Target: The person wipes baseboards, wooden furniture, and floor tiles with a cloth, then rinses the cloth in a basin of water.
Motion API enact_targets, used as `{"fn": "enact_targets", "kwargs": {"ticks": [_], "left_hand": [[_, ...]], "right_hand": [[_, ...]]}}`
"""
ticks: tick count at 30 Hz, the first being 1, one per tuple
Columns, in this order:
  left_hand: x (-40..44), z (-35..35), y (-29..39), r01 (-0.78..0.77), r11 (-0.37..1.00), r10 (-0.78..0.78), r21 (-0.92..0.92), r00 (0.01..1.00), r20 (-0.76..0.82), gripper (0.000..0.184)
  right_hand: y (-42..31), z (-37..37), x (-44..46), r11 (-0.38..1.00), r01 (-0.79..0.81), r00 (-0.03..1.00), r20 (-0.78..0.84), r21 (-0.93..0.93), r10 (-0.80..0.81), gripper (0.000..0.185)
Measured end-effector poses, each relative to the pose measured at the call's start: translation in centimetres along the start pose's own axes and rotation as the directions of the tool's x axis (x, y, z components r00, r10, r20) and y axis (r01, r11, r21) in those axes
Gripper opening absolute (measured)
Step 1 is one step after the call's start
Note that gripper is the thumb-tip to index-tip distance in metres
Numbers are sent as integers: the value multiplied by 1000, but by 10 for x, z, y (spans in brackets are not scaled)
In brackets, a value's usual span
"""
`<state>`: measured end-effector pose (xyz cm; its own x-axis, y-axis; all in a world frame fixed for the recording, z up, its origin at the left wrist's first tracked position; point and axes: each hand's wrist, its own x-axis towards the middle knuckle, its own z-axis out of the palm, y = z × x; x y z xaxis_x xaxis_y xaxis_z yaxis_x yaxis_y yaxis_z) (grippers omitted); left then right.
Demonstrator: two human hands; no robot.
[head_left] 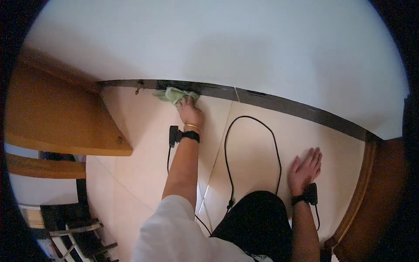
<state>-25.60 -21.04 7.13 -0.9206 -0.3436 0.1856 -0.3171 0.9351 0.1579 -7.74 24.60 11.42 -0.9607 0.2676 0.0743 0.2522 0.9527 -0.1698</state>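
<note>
My left hand (pixel 190 112) is closed on a pale green cloth (pixel 175 94), which is bunched against the dark baseboard (pixel 214 90) at the foot of the wall. Part of the cloth trails out to the left of my fingers. On the right, my right hand (pixel 305 169) rests flat on the tiled floor (pixel 253 174), fingers stretched out and holding nothing. Each wrist carries a black strap with a small black device, and the left one also has a gold-coloured bangle (pixel 192 127).
A black cable (pixel 225 150) loops over the floor between my arms. An open wooden door (pixel 65 109) stands at the left, and a wooden door frame (pixel 369 168) edges the right. A rack-like stand (pixel 76 236) is at lower left. The white wall (pixel 262 52) rises ahead.
</note>
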Motion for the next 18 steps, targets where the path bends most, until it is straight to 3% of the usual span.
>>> {"fn": "enact_targets", "kwargs": {"ticks": [3, 4, 6, 7, 8, 9, 12, 13, 15, 16, 17, 18], "left_hand": [[-58, -10, 69, -237, 972, 237, -11, 972, -5, 53], [-80, -3, 94, -179, 963, 183, -201, 983, 2, 50], [-117, -3, 136, -427, 872, 440, -237, 898, 0, 57], [-133, -11, 157, -377, 835, 427, -401, 903, 42, 57], [-142, -8, 174, -440, 800, 518, -407, 849, 100, 57], [-153, -5, 192, -504, 757, 604, -415, 782, 153, 58], [-195, -17, 222, -603, 571, 797, -557, 571, 198, 58], [-206, -23, 227, -656, 491, 857, -573, 482, 183, 53], [-210, -33, 219, -673, 421, 902, -608, 379, 205, 48], [-212, -36, 220, -675, 389, 920, -627, 324, 221, 46], [-207, -38, 223, -696, 464, 866, -547, 226, 446, 45], [-205, -49, 225, -704, 478, 844, -525, 203, 496, 39]], "right_hand": [[8, 14, 1, 1000, -8, 1000, -25, 9, 8, 65], [9, 18, 1, 1000, -5, 999, -36, 20, 6, 65], [6, 18, 2, 998, 8, 1000, -25, 68, -6, 66], [3, 17, 3, 995, 13, 1000, -17, 98, -11, 66], [6, 20, 1, 991, 15, 1000, -14, 129, -14, 67], [16, 34, -2, 986, 50, 993, -110, 161, -33, 60], [53, 62, -8, 840, 169, 976, -206, 515, -70, 49], [52, 64, -10, 785, 239, 932, -363, 571, -20, 40], [57, 56, -17, 464, -40, 984, -45, 885, 171, 35], [65, 53, -25, 250, -195, 968, 144, 949, 206, 33], [71, 53, -28, 145, -171, 953, 126, 975, 274, 28], [80, 38, -33, 278, -293, 947, 236, 915, 220, 27]]}}
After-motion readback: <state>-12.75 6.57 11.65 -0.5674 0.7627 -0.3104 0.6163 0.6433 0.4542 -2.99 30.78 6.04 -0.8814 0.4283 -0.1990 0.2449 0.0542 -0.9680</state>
